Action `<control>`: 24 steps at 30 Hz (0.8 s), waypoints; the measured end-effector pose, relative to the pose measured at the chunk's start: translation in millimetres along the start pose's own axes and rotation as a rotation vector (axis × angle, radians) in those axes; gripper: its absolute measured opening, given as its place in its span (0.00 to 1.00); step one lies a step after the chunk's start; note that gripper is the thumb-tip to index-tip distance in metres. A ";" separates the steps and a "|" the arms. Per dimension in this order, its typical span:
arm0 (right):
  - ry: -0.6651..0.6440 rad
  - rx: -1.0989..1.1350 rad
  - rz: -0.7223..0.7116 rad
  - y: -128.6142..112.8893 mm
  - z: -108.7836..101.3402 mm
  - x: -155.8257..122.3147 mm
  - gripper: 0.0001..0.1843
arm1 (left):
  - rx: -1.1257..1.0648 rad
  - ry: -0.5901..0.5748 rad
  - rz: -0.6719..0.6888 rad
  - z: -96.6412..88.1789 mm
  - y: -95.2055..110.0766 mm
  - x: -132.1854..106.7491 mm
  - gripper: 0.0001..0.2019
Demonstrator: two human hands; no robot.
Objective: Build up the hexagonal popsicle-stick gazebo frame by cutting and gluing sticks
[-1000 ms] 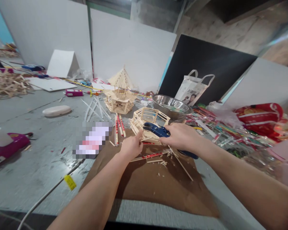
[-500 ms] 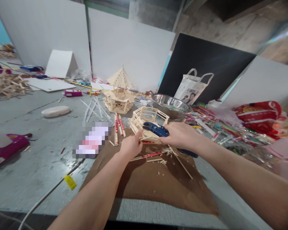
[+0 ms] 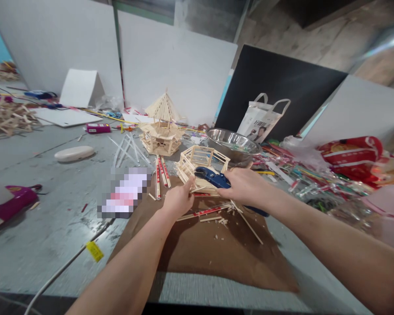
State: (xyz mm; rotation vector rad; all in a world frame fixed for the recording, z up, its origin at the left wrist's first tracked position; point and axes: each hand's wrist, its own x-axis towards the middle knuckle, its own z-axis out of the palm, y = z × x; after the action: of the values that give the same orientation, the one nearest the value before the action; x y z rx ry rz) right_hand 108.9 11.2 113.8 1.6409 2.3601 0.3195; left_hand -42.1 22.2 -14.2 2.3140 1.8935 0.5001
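Note:
In the head view my right hand (image 3: 244,183) is wrapped round a blue hand cutter (image 3: 210,176), its jaws pointing left. My left hand (image 3: 179,200) is closed in a pinch just left of the jaws, on a thin wooden stick (image 3: 199,189). Behind both hands stands a many-sided frame of wooden sticks (image 3: 205,156), partly covered by the cutter. Sticks with red printed wrapping (image 3: 206,211) lie on the brown cloth (image 3: 203,249) in front, among short offcuts (image 3: 221,221).
A finished-looking stick pavilion (image 3: 160,140) stands behind. To its right is a steel bowl (image 3: 233,144), then a heap of plastic-wrapped materials (image 3: 302,183). At left lie a phone (image 3: 126,192), a white oval case (image 3: 74,153), a purple tool (image 3: 11,203) and a cable (image 3: 61,270).
The whole view has shifted very slightly. Both hands, the cutter and the stick keep almost the same places relative to each other.

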 end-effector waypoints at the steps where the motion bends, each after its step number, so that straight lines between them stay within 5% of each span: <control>1: 0.000 -0.004 0.000 -0.1 0.1 0.0 0.21 | 0.000 -0.001 0.000 0.0 0.0 0.0 0.26; 24: 0.119 0.072 0.050 24.9 17.1 -8.8 0.22 | -0.026 0.015 -0.012 0.7 -1.9 0.3 0.26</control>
State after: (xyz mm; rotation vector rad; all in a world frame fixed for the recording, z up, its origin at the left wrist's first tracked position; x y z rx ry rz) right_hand 139.5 12.1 106.2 1.7625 2.4463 0.3554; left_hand -43.6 23.0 -15.4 2.2881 1.8944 0.5382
